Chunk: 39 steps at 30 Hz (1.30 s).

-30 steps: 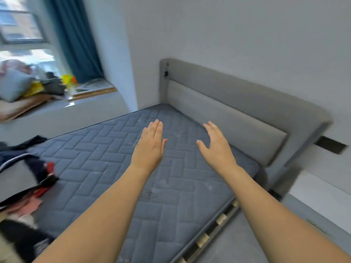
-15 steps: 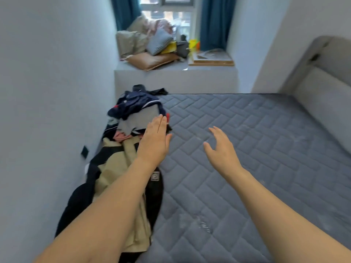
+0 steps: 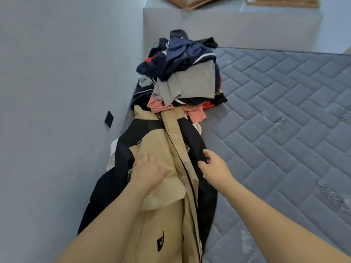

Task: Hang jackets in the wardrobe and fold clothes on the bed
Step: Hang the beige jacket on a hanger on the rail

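A tan and black jacket lies lengthwise along the left edge of the grey quilted mattress, against the wall. My left hand lies on its tan chest panel, fingers spread flat. My right hand hovers at the jacket's black right sleeve, fingers slightly bent with the fingertips at the fabric; whether it grips is unclear. Behind the jacket sits a heap of clothes: navy, grey, pink and red pieces piled together.
A grey wall runs close along the left with a small black square plate low on it. A grey window ledge closes off the far end of the bed, with a brown cushion on top.
My view has swung from the headboard to the left side of the bed and dropped down. Both hands have come down from mid-air onto the tan and black jacket.
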Available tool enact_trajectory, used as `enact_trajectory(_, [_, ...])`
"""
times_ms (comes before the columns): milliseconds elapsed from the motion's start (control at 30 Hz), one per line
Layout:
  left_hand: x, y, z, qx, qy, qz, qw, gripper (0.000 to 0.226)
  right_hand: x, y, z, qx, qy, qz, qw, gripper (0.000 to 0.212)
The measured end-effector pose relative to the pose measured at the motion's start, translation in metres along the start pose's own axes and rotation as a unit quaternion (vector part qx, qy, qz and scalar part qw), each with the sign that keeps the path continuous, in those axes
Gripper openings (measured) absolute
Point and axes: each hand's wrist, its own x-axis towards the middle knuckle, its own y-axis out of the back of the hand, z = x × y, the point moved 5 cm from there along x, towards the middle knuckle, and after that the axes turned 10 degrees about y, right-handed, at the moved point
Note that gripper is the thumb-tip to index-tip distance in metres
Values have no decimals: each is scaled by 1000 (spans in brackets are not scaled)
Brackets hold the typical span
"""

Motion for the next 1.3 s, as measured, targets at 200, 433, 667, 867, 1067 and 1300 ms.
enact_trajectory(200, [58, -77, -12, 34, 47, -10, 998, 73, 84, -60, 39, -23, -19, -40, 999, 52])
enact_trajectory(433, [56, -77, -21, 75, -62, -127, 987, 13, 152, -119, 23, -150, 1, -68, 986, 59])
enact_trajectory(667, [74, -19, -34, 203, 34, -242, 948, 28, 95, -114, 69, -254, -77, -245, 932, 42])
enact_trajectory(867, [152, -13, -7, -67, 127, 3, 990, 102, 118, -95, 57, -276, -28, -191, 942, 94])
enact_trajectory(1067, [162, -51, -54, -229, 97, 46, 967, 21, 150, -153, 22, -449, 126, -200, 862, 89])
enact_trajectory(1300, [108, -7, -47, -488, 32, 52, 871, 9, 128, -101, 23, -108, -11, -26, 994, 13])
